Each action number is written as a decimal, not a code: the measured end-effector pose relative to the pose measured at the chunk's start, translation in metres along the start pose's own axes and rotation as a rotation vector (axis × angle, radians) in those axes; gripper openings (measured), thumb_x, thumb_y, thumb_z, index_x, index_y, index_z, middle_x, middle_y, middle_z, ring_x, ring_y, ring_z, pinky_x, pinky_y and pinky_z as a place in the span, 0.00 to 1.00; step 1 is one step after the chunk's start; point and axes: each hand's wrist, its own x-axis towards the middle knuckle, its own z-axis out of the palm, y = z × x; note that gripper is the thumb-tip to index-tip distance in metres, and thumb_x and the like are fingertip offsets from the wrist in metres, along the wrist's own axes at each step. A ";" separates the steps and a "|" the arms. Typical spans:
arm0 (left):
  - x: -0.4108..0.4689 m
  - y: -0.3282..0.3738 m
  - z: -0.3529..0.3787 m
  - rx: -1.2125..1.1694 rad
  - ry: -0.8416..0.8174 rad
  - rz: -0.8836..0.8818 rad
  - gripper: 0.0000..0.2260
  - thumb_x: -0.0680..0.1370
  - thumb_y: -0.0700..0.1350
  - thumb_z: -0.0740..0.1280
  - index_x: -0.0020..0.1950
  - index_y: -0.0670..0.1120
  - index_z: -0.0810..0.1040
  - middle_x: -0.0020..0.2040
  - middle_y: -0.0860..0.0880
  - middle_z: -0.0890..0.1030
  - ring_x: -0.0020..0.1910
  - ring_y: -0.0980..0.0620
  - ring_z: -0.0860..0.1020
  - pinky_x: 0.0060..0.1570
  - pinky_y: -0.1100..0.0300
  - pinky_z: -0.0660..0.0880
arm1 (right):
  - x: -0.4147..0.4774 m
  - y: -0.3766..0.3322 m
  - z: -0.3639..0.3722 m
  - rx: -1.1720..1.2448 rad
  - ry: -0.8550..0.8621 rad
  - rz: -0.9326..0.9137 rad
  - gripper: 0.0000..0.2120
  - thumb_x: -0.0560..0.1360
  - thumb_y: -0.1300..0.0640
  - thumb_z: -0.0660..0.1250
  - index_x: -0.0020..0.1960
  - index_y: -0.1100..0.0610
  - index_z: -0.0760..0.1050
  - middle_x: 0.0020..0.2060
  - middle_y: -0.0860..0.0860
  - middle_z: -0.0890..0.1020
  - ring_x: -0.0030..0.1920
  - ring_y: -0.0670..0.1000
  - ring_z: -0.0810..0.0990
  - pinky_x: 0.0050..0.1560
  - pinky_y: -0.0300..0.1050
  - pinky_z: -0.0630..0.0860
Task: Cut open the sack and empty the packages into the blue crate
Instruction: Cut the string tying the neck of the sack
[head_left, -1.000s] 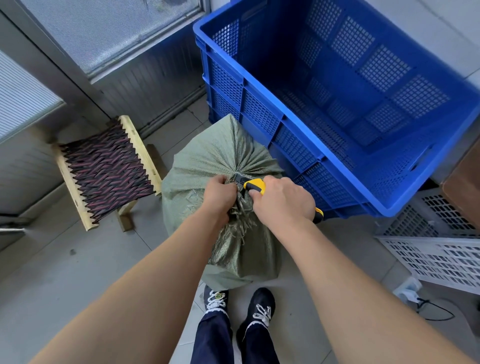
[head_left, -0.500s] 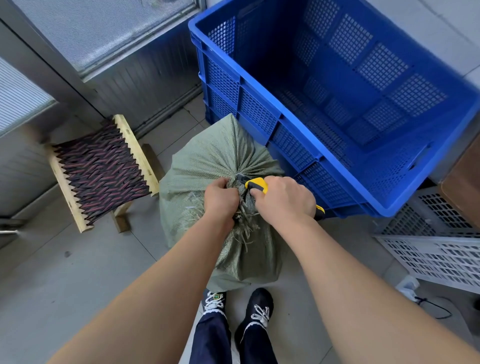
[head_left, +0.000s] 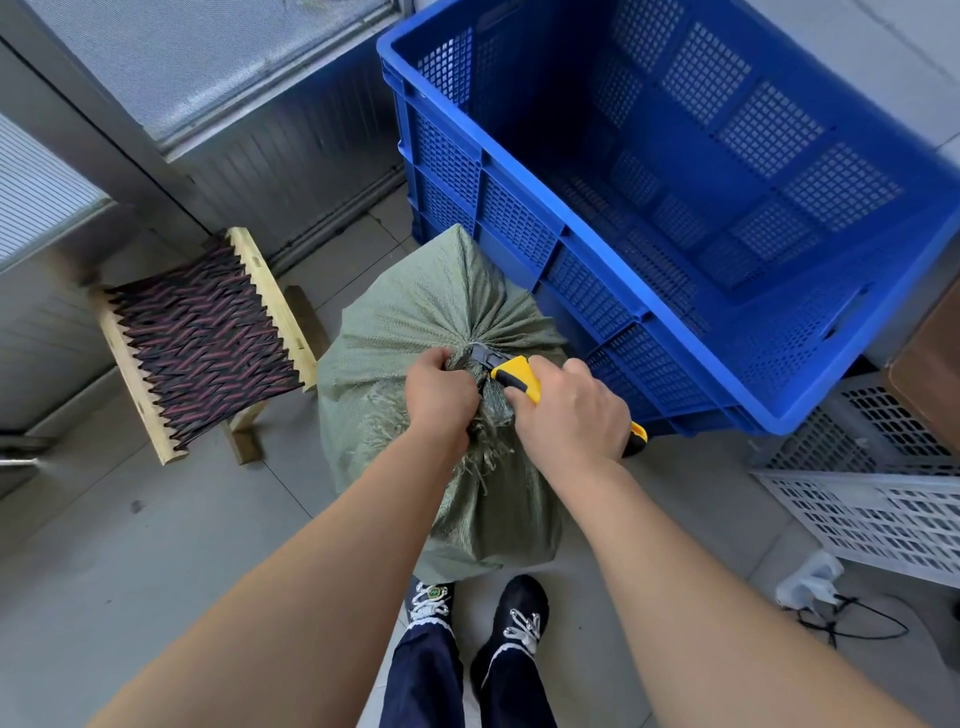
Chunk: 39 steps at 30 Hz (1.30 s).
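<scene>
Left grip (head_left: 441, 400) clenches the sack (head_left: 415, 322) at its neck; right grip (head_left: 571, 415) (knuckles up), just beside it, holds a knife (head_left: 511, 371).

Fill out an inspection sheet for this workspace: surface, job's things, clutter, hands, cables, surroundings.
Surface: grey tiled floor; the sack stands on it.
Job's things: green woven sack, neck bunched shut, beside the blue crate; no packages seen in the crate; yellow utility knife with its tip at the sack's neck.
Clutter: woven stool left of the sack; white lattice crate and brown box at the right.
Hands: left hand grips the bunched neck; right hand grips the knife.
Cables: black cable on the floor by a white plug block, lower right.
Surroundings: metal wall panels under a frosted window.
</scene>
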 end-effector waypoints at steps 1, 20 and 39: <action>-0.001 0.000 0.000 -0.006 -0.001 -0.004 0.22 0.72 0.31 0.54 0.64 0.42 0.74 0.37 0.43 0.78 0.30 0.46 0.73 0.31 0.56 0.69 | -0.001 0.000 0.000 0.003 -0.001 0.006 0.19 0.77 0.40 0.61 0.63 0.49 0.72 0.52 0.53 0.76 0.50 0.57 0.78 0.41 0.46 0.64; -0.017 0.007 0.010 0.026 -0.007 -0.023 0.25 0.75 0.32 0.54 0.70 0.46 0.69 0.33 0.45 0.73 0.26 0.50 0.65 0.27 0.60 0.62 | -0.009 0.011 -0.002 -0.019 0.033 0.015 0.17 0.77 0.41 0.62 0.62 0.49 0.72 0.51 0.53 0.76 0.49 0.56 0.79 0.39 0.46 0.64; -0.028 0.007 0.025 0.056 -0.002 0.016 0.22 0.73 0.32 0.55 0.66 0.41 0.73 0.34 0.47 0.74 0.26 0.50 0.68 0.27 0.60 0.65 | -0.013 0.020 -0.012 -0.034 0.012 0.029 0.17 0.78 0.41 0.60 0.60 0.51 0.73 0.52 0.53 0.76 0.50 0.57 0.79 0.40 0.47 0.66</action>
